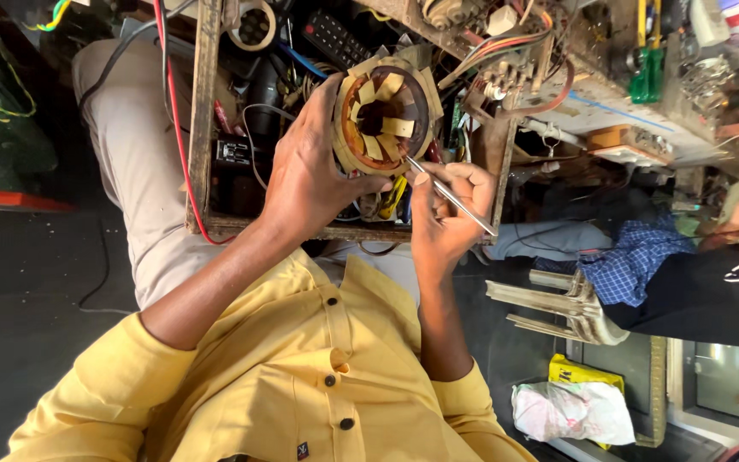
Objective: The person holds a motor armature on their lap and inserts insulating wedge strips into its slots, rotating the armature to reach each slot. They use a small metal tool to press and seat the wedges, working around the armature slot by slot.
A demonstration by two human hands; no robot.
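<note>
Left hand clamped round rim of motor stator, held just above its fingers. Right hand pinched thin metal pick, tip at windings. Stator looked heavy, stiff; copper wire probably fragile, so grip outer rim. Wooden crate underneath.

The left hand grips a round stator by its rim. The right hand pinches a thin metal tool, its tip touching the stator's edge just beside the left thumb.
</note>
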